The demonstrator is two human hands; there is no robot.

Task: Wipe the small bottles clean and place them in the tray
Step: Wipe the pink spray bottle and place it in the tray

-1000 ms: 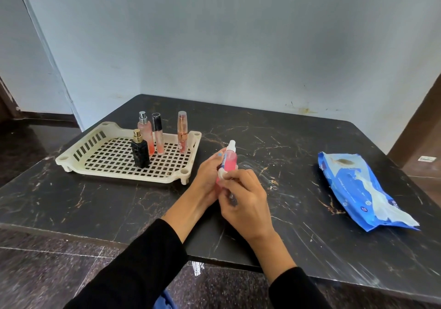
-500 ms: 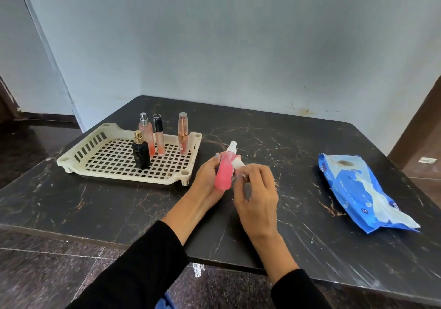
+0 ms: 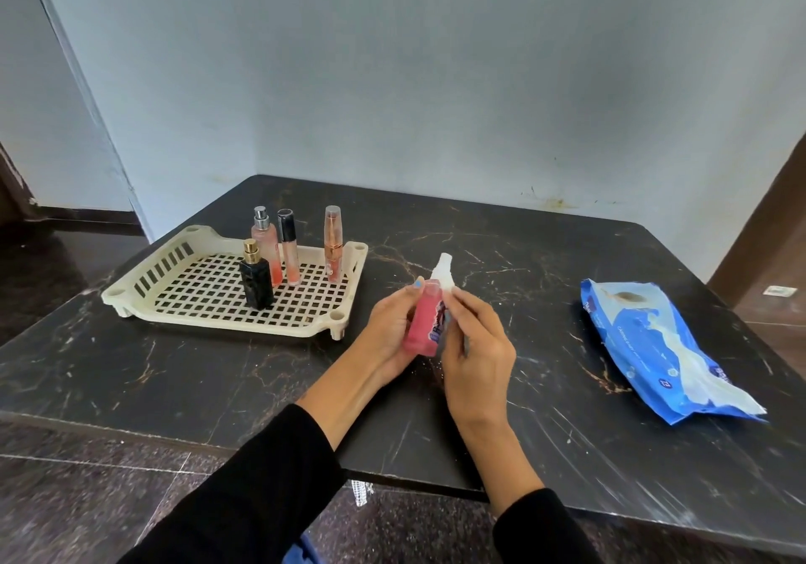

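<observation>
A pink bottle [image 3: 425, 321] with a white spray cap is held upright above the table's middle by my left hand [image 3: 386, 328]. My right hand [image 3: 477, 345] presses a small white wipe [image 3: 449, 289] against the bottle's right side near the cap. To the left stands a cream perforated tray [image 3: 174, 302]. Inside it stand a black bottle with a gold cap [image 3: 256, 282], a pink spray bottle [image 3: 265, 245], a slim tube with a black cap [image 3: 288, 245] and a slim peach tube [image 3: 333, 243], all upright near its far right corner.
A blue pack of wet wipes [image 3: 654, 345] lies on the right part of the black marble table [image 3: 174, 380]. A pale wall rises behind the table. The table's front edge runs just under my forearms, with dark floor below.
My right hand has slid from the bottle's lower front up to its right side near the cap. The bottle's pink body now shows. My left hand keeps its hold.
</observation>
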